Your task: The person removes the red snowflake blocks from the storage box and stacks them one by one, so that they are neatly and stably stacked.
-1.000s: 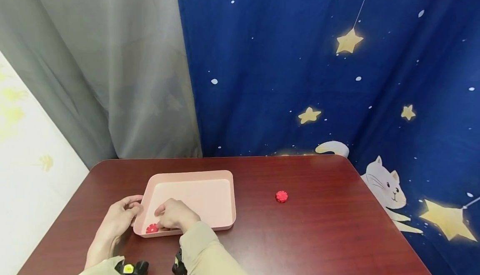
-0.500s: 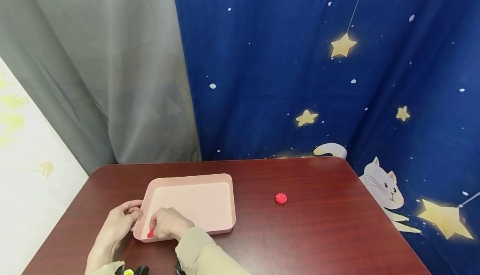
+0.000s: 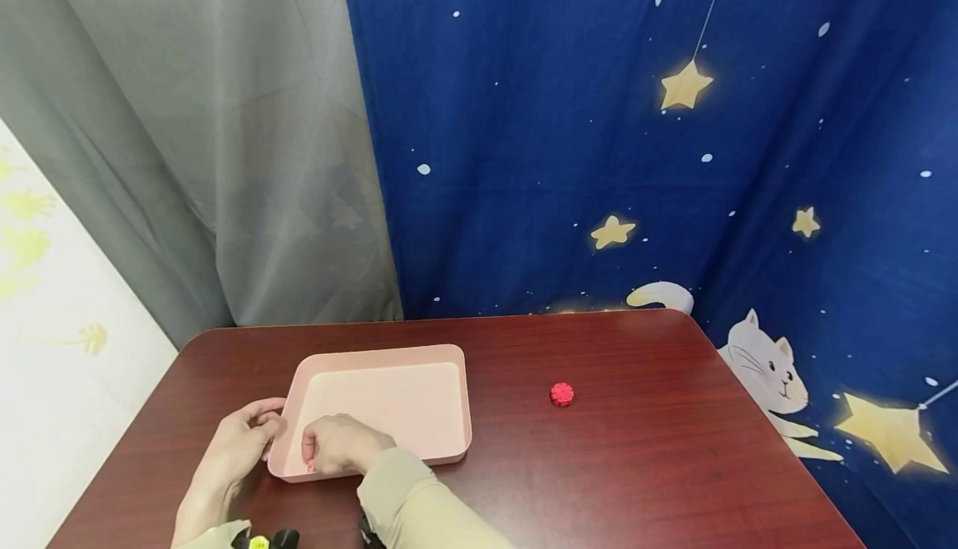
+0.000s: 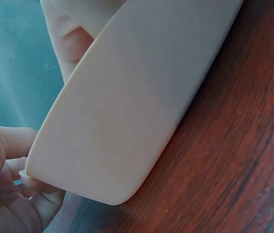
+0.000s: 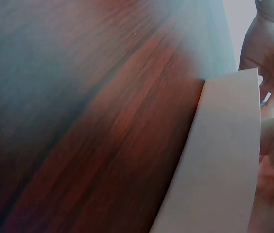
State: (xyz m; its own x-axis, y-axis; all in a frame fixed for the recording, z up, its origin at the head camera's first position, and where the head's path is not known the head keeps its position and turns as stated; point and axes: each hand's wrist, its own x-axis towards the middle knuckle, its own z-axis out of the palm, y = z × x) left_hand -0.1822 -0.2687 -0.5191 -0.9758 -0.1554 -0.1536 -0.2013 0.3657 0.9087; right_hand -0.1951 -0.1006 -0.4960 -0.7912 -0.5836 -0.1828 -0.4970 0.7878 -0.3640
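In the head view a shallow pink tray [image 3: 385, 358] stands at the table's left. My right hand [image 3: 346, 446] reaches inside it to the near left corner, fingers bent down. A sliver of a red notched disc [image 3: 310, 467] shows at its fingertips; the hand hides the rest. At the tray's left end my left hand [image 3: 238, 444] grips the wall. The left wrist view has the left hand [image 4: 6, 187] with thumb and fingers at the tray's corner. In the right wrist view the near wall [image 5: 219, 145] hides the right hand's fingertips.
To the right of the tray, a small cluster of red notched discs [image 3: 562, 394] lies on the dark red wooden table [image 3: 636, 466]. Behind the table hang a grey curtain [image 3: 299, 158] and a blue starry one [image 3: 524, 116].
The right hand has moved slightly left and down into the tray's corner, its fingers closing over the red disc, which was plainly visible a second ago. The left hand stays at the tray.
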